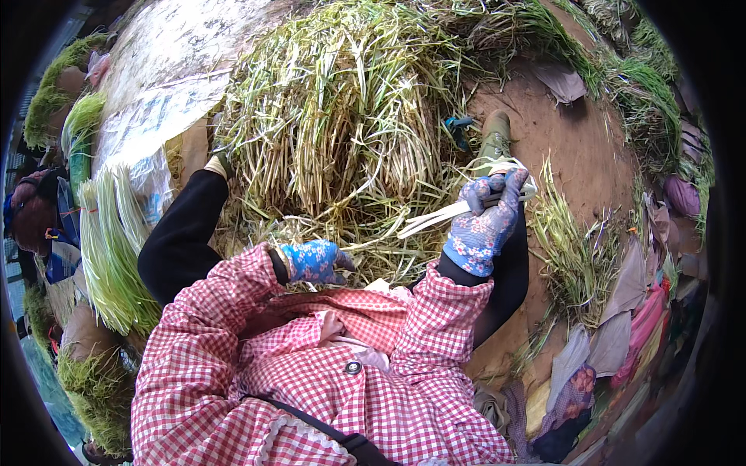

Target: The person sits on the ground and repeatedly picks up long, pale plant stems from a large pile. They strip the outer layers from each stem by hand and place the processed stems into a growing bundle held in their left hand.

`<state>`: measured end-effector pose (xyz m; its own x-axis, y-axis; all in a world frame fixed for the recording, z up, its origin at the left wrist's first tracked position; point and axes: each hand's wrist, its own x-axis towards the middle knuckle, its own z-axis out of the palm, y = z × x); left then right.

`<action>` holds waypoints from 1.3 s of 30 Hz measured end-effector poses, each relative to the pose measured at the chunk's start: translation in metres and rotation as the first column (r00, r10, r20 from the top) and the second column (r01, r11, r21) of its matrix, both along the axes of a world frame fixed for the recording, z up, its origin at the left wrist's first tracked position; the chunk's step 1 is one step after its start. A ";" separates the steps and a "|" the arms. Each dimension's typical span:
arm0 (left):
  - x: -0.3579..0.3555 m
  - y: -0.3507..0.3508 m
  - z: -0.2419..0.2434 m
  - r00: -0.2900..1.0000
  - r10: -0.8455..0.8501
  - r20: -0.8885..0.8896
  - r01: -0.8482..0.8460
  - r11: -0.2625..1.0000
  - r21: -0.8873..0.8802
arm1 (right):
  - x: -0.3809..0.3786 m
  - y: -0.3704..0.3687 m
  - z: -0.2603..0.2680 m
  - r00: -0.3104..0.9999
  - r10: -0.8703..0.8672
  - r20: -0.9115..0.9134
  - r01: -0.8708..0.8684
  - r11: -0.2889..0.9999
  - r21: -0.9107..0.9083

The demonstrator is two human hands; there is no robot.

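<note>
My left hand [312, 262], in a blue flowered glove, is low in front of my chest, at the near edge of the loose stalks; its fingers are partly hidden and I cannot tell if they hold anything. My right hand [486, 221], in a similar glove, is raised at the right and closed around a few pale, whitish stalks [434, 218]. Their ends stick out to the left, and pale leaves loop over the fingers. Between my legs lies a large heap of green and yellowish leafy stalks [349, 116], with thin stems towards me.
Cleaned pale-green stalks [108, 250] stand bundled at the left beside a white plastic sheet [169, 105]. A smaller pile of stalks [568, 244] lies right of my leg on brown ground [559, 134]. Sacks and cloths [626, 285] lie at the far right.
</note>
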<state>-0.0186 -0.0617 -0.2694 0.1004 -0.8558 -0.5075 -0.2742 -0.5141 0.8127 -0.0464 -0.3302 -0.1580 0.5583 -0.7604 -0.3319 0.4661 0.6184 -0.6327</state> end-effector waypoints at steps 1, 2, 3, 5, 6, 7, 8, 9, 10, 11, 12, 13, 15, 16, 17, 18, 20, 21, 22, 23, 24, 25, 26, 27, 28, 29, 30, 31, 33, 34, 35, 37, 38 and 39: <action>0.022 -0.002 0.015 0.996 -0.060 0.067 0.059 0.998 0.011 | 0.000 0.000 -0.001 1.000 -0.004 -0.002 0.004 1.000 0.009; 0.040 -0.007 0.029 0.987 -0.080 0.138 0.076 0.997 0.034 | 0.001 0.002 -0.002 1.000 0.013 0.018 -0.013 1.000 -0.008; 0.057 -0.015 0.039 0.989 0.032 0.146 -0.045 0.996 0.083 | 0.003 0.003 -0.003 1.000 -0.002 0.001 0.002 1.000 0.012; 0.083 -0.045 0.045 0.898 0.333 0.289 -0.372 0.924 0.091 | 0.006 0.006 -0.002 1.000 -0.005 0.004 0.005 1.000 -0.001; 0.084 -0.060 0.041 0.886 0.316 0.340 -0.363 0.928 0.085 | 0.008 0.007 -0.001 1.000 -0.003 -0.006 0.003 0.999 0.040; 0.081 -0.073 0.033 0.844 0.320 0.431 -0.385 0.920 0.071 | 0.008 0.007 0.000 1.000 -0.002 -0.019 0.004 0.998 0.070; 0.066 -0.080 0.020 0.849 0.169 0.500 -0.285 0.944 0.165 | 0.008 0.007 0.002 1.000 0.013 -0.021 -0.011 0.997 0.080; 0.041 -0.081 0.006 0.793 0.048 0.608 -0.263 0.926 0.270 | 0.008 0.006 0.003 0.998 0.052 -0.031 -0.048 0.994 0.102; 0.007 -0.073 -0.009 0.818 -0.020 0.575 -0.106 0.977 0.185 | 0.006 0.004 0.003 0.998 0.021 0.055 -0.021 1.000 -0.006; -0.028 -0.065 -0.022 0.816 -0.143 0.560 0.052 0.983 0.176 | 0.005 0.002 0.005 0.999 -0.027 0.043 0.027 1.000 0.011; -0.057 -0.055 -0.034 0.831 -0.135 0.540 0.110 0.991 0.079 | 0.005 0.002 0.005 1.000 -0.006 0.018 0.005 1.000 0.020; -0.074 -0.048 -0.047 0.856 -0.259 0.448 0.207 0.965 0.162 | 0.005 0.001 0.005 0.998 -0.059 -0.025 0.059 0.998 0.013; -0.080 -0.039 -0.063 0.929 -0.209 0.307 0.183 0.977 0.112 | 0.006 0.002 0.003 0.999 0.034 -0.041 -0.034 0.999 -0.008; -0.066 -0.039 -0.067 0.979 -0.189 0.072 0.185 0.981 0.053 | 0.005 0.003 0.002 0.999 0.029 -0.036 -0.030 0.999 -0.018; -0.048 -0.041 -0.067 0.985 -0.174 0.010 0.174 0.985 -0.010 | 0.005 0.003 0.002 0.995 0.079 -0.063 -0.076 0.996 0.035; -0.023 -0.044 -0.065 0.987 -0.162 0.002 0.161 0.984 -0.076 | 0.005 0.004 0.001 0.999 0.018 -0.045 -0.018 1.000 -0.005; 0.024 -0.045 -0.051 0.993 0.020 0.117 -0.025 0.999 0.043 | 0.006 0.005 0.001 0.999 -0.022 0.040 0.025 0.997 -0.075; 0.043 -0.049 -0.045 0.964 0.199 0.177 -0.220 0.969 0.109 | 0.006 0.005 0.003 0.999 -0.040 0.000 0.040 0.999 -0.025; 0.057 -0.057 -0.041 0.891 0.243 0.384 -0.282 0.958 0.048 | 0.006 0.005 0.003 1.000 0.005 -0.003 -0.005 1.000 0.010; 0.063 -0.061 -0.038 0.781 0.237 0.578 -0.161 0.971 -0.179 | 0.007 0.005 0.004 1.000 -0.009 -0.021 0.010 0.999 0.042; 0.059 -0.062 -0.036 0.915 0.117 0.387 -0.112 0.993 -0.035 | 0.006 0.005 0.005 0.997 0.053 -0.054 -0.051 0.998 0.049; 0.050 -0.065 -0.038 0.980 0.058 0.190 -0.065 0.997 0.032 | 0.007 0.006 0.005 0.991 0.092 -0.097 -0.083 0.992 0.098; 0.032 -0.061 -0.040 0.945 -0.069 0.320 0.020 0.988 0.154 | 0.006 0.004 0.005 0.997 0.025 -0.073 -0.022 0.998 0.051; 0.013 -0.051 -0.044 0.890 -0.200 0.409 0.097 0.961 0.259 | 0.006 0.004 0.005 0.999 0.034 -0.032 -0.033 0.999 0.024; -0.011 -0.043 -0.048 0.802 -0.314 0.508 0.146 0.928 0.343 | 0.006 0.003 0.005 0.999 -0.016 0.050 0.015 1.000 0.019; -0.033 -0.033 -0.051 0.805 -0.280 0.523 0.118 0.939 0.322 | 0.005 0.002 0.005 0.999 -0.002 0.045 0.003 1.000 -0.012; -0.049 -0.026 -0.056 0.846 -0.263 0.464 0.118 0.941 0.317 | 0.007 0.003 0.005 0.999 0.026 0.039 -0.026 1.000 -0.003; -0.063 -0.019 -0.061 0.871 -0.319 0.373 0.160 0.903 0.398 | 0.006 0.001 0.006 0.999 -0.023 -0.033 0.024 0.999 0.031; -0.077 -0.007 -0.069 0.913 -0.352 0.206 0.266 0.896 0.355 | 0.009 0.006 0.002 0.995 0.032 -0.097 -0.028 0.999 0.043; -0.076 -0.003 -0.071 0.890 -0.349 0.293 0.251 0.912 0.323 | 0.009 0.008 0.001 0.997 0.039 -0.066 -0.036 0.998 0.047; -0.073 -0.003 -0.072 0.938 -0.163 0.305 0.089 0.966 0.243 | 0.009 0.010 0.000 0.996 0.091 0.001 -0.091 0.995 0.033; -0.057 -0.006 -0.070 0.968 -0.055 0.245 0.012 0.985 0.175 | 0.011 0.012 -0.003 0.998 0.059 -0.024 -0.059 0.998 0.008; -0.051 -0.010 -0.066 0.987 0.087 0.137 -0.102 0.988 0.112 | 0.011 0.014 -0.005 0.997 0.053 -0.051 -0.053 0.999 -0.006; -0.044 -0.014 -0.062 0.965 0.135 0.225 -0.134 0.991 -0.020 | 0.011 0.014 -0.006 0.996 0.047 -0.078 -0.049 0.999 -0.022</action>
